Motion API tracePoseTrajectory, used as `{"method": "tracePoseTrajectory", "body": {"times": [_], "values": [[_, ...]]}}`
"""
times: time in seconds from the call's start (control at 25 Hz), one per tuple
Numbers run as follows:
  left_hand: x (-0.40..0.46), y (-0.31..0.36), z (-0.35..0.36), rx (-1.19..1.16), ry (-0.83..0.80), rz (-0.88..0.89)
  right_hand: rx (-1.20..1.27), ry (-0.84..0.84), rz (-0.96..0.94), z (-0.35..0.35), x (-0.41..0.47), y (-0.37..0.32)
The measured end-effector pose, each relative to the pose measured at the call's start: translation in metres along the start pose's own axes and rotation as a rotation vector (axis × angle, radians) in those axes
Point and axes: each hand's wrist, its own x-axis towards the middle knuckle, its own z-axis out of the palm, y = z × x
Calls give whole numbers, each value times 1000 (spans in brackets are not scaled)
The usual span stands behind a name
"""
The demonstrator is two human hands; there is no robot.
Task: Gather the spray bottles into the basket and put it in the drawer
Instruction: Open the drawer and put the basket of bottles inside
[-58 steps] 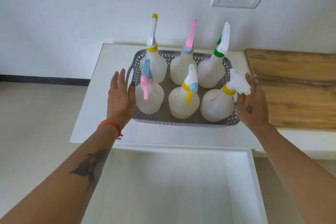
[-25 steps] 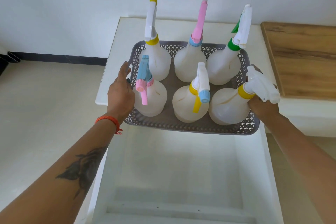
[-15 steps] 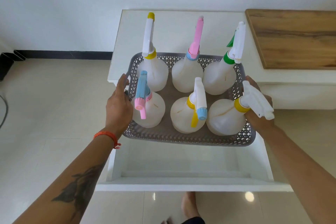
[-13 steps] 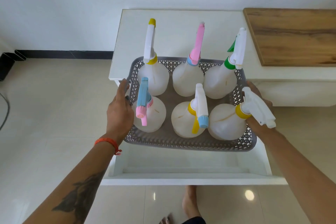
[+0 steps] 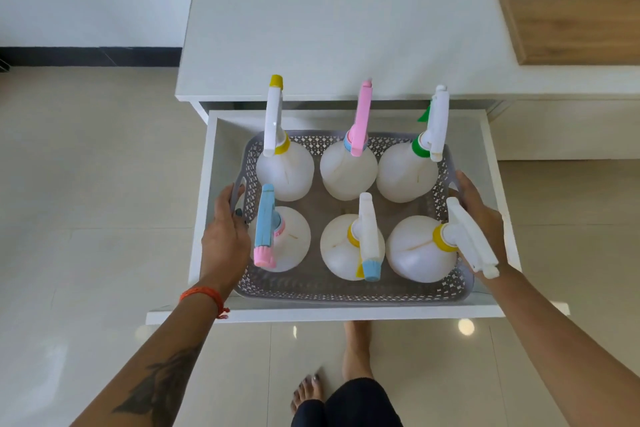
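Observation:
A grey perforated basket [image 5: 343,289] holds several white spray bottles, among them one with a blue and pink head [image 5: 277,239] at front left and one with a white head [image 5: 424,250] at front right. The basket sits low inside the open white drawer [image 5: 207,191]. My left hand [image 5: 225,239] grips the basket's left handle. My right hand [image 5: 479,215] grips the right side, partly hidden behind the white spray head.
The white cabinet top [image 5: 329,21] lies behind the drawer, with a wooden board [image 5: 568,0] at the right. Glossy tiled floor surrounds the drawer. My bare feet [image 5: 356,350] stand just in front of the drawer's front panel [image 5: 346,315].
Both hands carried the basket off the cabinet top, toward me and down into the open drawer. The view has tilted downward.

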Motion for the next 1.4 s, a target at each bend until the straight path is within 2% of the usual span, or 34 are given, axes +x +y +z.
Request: {"method": "tracePoseTrajectory", "body": {"times": [0.12,0.76,0.96,1.24,1.4], "values": [[13,-9,20,-28,-61,-65,-162,-9,-24,20,11,17],[87,-67,119,-90,-194,-305,-97,-72,156,119,81,122],[92,-77,131,-97,-190,-319,-106,-26,129,133,87,137],[90,-81,137,-109,-197,-299,-66,-107,165,137,87,141],[86,-73,132,-88,-153,-377,-114,-193,107,120,86,131]]}}
